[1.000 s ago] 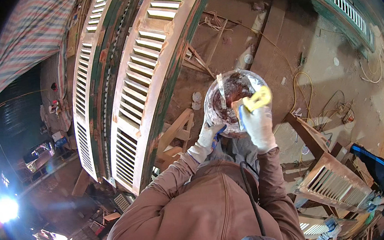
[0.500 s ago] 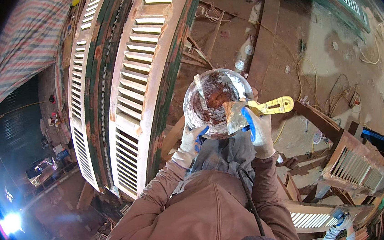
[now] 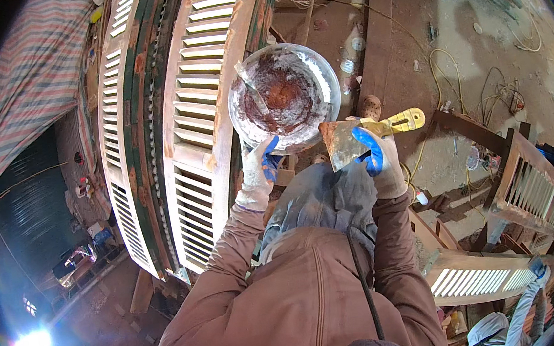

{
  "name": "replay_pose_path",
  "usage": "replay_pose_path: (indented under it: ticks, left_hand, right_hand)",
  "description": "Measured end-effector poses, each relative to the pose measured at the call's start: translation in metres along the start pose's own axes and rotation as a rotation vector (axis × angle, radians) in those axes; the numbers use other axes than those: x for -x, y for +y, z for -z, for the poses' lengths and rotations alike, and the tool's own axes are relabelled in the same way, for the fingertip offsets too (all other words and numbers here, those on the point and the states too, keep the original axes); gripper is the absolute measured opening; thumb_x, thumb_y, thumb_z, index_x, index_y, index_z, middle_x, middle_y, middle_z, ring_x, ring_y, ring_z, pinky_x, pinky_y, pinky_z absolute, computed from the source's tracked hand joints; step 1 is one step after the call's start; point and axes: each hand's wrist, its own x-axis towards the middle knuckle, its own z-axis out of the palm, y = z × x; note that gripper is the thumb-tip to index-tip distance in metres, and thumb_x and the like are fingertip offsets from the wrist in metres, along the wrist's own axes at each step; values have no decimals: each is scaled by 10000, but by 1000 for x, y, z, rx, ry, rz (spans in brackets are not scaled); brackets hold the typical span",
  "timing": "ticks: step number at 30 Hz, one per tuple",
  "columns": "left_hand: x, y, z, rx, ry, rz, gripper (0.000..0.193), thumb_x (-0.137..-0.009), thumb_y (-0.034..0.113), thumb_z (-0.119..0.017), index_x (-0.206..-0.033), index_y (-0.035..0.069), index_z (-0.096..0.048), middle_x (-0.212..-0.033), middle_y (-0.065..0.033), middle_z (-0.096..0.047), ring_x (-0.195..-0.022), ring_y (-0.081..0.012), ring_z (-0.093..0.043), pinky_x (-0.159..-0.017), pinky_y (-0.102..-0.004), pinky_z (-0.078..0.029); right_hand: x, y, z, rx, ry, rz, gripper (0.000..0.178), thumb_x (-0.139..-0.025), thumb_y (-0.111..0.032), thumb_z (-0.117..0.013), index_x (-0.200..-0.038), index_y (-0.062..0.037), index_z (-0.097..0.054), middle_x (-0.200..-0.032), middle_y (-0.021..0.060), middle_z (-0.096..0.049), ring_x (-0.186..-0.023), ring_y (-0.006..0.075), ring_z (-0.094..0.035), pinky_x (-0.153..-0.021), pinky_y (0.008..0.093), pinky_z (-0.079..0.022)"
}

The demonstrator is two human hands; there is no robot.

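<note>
My left hand [image 3: 257, 169], in a white glove with blue-coated fingers, grips the near rim of a round metal bowl [image 3: 328, 84]. Reddish-brown paste [image 3: 283, 93] lies at the bowl's bottom, and whitish residue smears its walls. A narrow flat stick [image 3: 251, 86] leans inside against the left wall. Just right of the bowl, my right hand [image 3: 382, 158], gloved alike, is closed on a wide putty knife [image 3: 345, 143] with a yellow handle. Brown paste stains the left part of its blade, which is outside the bowl.
Louvred wooden shutters [image 3: 186, 156] with partly green frames stand close on my left. More shutter panels [image 3: 533, 183] are at the right, where another person's gloved hand [image 3: 540, 271] touches one. Yellow cable [image 3: 436, 70] and boards [image 3: 380, 39] lie on the dusty floor.
The bowl has moved up and left in view, toward the shutters, with my left hand on it. The putty knife, which overlapped the bowl, is now apart from it on the right.
</note>
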Motion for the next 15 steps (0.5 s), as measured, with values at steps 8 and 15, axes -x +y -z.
replay_pose_path:
  ticks: [8,15]
  left_hand:
    - [-13,48,-10,3,-56,-4,440,-889,37,-609,-1322,39,-531,-1236,-167,-615,-1121,-316,-638,-963,-439,-563]
    - [-98,113,34,195,74,-151,464,-901,114,-558,-1327,-57,-490,-1242,-232,-626,-1148,-397,-622,-994,-477,-544]
  right_hand:
    - [-29,1,-23,-378,-87,-186,418,-958,-189,-625,-1332,-20,-548,-1107,99,-678,-896,162,-690,-670,278,-548]
    - [-121,-30,-67,-623,157,-22,406,-983,-149,-628,-1364,-36,-548,-1158,57,-678,-949,152,-690,-659,293,-564]
